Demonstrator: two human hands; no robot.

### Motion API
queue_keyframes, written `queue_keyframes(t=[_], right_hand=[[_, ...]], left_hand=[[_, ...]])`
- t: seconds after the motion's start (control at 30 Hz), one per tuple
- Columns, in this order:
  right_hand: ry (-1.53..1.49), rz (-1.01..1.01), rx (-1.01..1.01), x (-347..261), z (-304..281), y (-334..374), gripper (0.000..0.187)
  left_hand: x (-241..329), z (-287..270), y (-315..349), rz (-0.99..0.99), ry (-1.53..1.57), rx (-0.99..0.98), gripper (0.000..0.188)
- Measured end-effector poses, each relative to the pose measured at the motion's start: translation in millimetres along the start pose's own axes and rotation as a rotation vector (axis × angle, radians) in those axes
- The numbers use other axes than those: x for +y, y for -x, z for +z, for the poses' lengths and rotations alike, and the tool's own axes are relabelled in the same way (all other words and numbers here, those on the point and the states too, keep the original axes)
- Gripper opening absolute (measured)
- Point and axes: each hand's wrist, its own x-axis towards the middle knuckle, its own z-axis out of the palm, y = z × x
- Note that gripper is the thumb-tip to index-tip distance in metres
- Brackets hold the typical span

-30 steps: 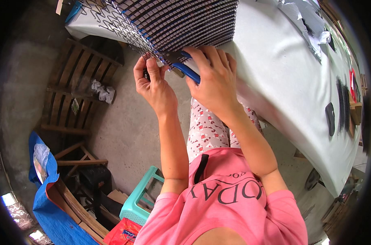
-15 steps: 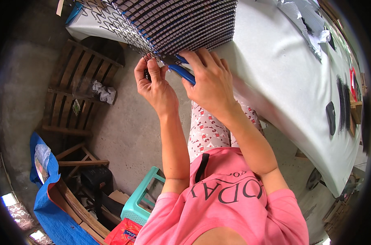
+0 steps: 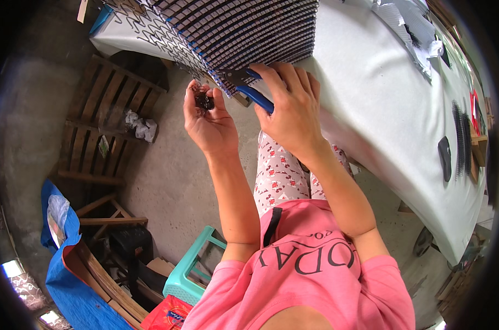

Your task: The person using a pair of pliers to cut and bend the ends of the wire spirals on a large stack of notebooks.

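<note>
My right hand (image 3: 293,110) grips a pair of blue-handled pliers (image 3: 255,98), its dark jaws against the lower corner of a woven black lattice panel (image 3: 249,33). Wavy wire ends (image 3: 142,25) stick out along the panel's left side. Just left of the pliers and below that corner, my left hand (image 3: 212,124) is cupped upward, fingers curled around a small clump of dark, thin curled pieces (image 3: 204,100). They look like bits of wire, too small to tell exactly.
A table under a white cover (image 3: 370,93) stretches to the right, bearing a dark flat piece (image 3: 445,159) and black bristly strips (image 3: 461,140). Wooden slatted pallets (image 3: 98,93) stand at left. A teal stool (image 3: 186,275) and a blue sheet (image 3: 68,275) are near my left side.
My left hand has dropped slightly away from the panel's corner and turned up, showing the dark pieces. My right hand has shifted a little right with the pliers.
</note>
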Motion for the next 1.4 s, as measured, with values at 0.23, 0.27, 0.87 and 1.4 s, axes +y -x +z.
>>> queue_keyframes(t=[0.23, 0.27, 0.87, 1.4], right_hand=[[0.019, -0.022, 0.009, -6, 2, -8, 0.044], [0.036, -0.028, 0.002, -8, 2, -8, 0.044], [0.002, 0.019, -0.044, -6, -16, -11, 0.042], [-0.214, 0.185, -0.239, -11, -12, -11, 0.034]], left_hand=[[13, 16, -1, -0.072, 0.025, -0.089, 0.029], [11, 16, -4, -0.034, -0.078, -0.101, 0.028], [0, 17, -4, 0.234, -0.426, -0.199, 0.018], [1, 18, -1, 0.287, -0.364, -0.117, 0.019]])
